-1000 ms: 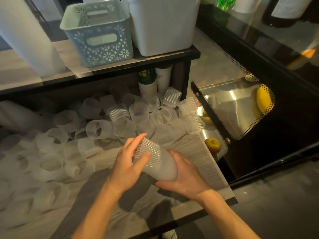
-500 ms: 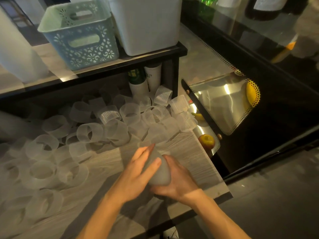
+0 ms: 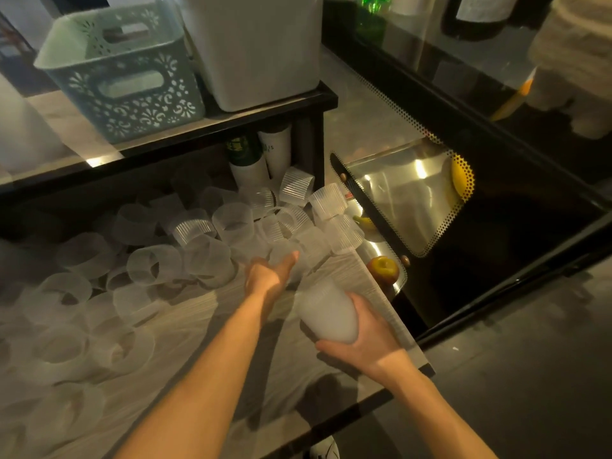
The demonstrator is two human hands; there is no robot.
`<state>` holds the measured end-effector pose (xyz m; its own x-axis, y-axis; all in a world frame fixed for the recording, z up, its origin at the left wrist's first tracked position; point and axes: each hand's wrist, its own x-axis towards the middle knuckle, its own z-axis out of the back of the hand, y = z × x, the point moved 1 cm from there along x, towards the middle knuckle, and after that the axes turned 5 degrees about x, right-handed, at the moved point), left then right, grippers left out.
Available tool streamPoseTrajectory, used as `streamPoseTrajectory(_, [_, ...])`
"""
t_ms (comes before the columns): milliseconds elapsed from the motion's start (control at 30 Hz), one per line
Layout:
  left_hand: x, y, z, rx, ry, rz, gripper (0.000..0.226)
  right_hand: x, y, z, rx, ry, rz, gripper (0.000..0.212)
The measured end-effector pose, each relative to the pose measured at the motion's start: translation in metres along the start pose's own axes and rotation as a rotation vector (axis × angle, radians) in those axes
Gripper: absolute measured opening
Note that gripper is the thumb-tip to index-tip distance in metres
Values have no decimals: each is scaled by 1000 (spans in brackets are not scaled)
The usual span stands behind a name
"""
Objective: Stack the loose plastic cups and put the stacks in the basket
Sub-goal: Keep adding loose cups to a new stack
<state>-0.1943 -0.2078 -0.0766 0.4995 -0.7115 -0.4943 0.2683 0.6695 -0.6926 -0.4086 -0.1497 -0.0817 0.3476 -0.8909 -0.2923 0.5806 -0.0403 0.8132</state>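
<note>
Left hand (image 3: 270, 274) now off the stack, open, reaching for loose cups (image 3: 205, 256) | right hand (image 3: 364, 339) grips cup stack (image 3: 326, 314) | stacking continues

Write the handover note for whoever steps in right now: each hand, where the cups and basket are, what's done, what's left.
Right hand: grips a short stack of cups above the table's near edge.
Left hand: open, holds nothing, reaching toward the loose cups strewn over the table.
Basket: on the upper shelf, behind the pile; no cups visible in it.
Done: one stack begun.
Left: nest the many loose cups, then carry every stack up into the basket.
</note>
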Motion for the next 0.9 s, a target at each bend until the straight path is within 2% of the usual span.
streamPoseTrajectory(133, [13,0,-23,-43,-58,100,108,-4,-6,1,6,-31,-43,98])
streamPoseTrajectory(300, [2,11,-20,-110,-67,-20,87,-4,-9,1,62,-38,-50,99])
streamPoseTrajectory(433, [-26,28,10,-126,-99,-151,96,1,-9,1,50,-31,-14,95])
streamPoseTrajectory(500, [-39,38,25,-115,-127,-214,79,4,-7,-2,47,-17,4,95])
streamPoseTrajectory(667, [-69,54,52,-424,-63,-340,37,8,5,-13,32,23,61,93])
streamPoseTrajectory(733, [-74,56,64,-477,4,-392,39,10,12,-16,30,39,95,94])
streamPoseTrajectory(767, [-75,57,71,-445,32,-420,47,11,16,-18,29,51,117,92])
streamPoseTrajectory(833, [-80,56,83,-322,67,-485,62,13,25,-20,8,78,160,91])
streamPoseTrajectory(900, [-84,54,91,-121,72,-555,59,16,33,-21,-52,96,201,96])
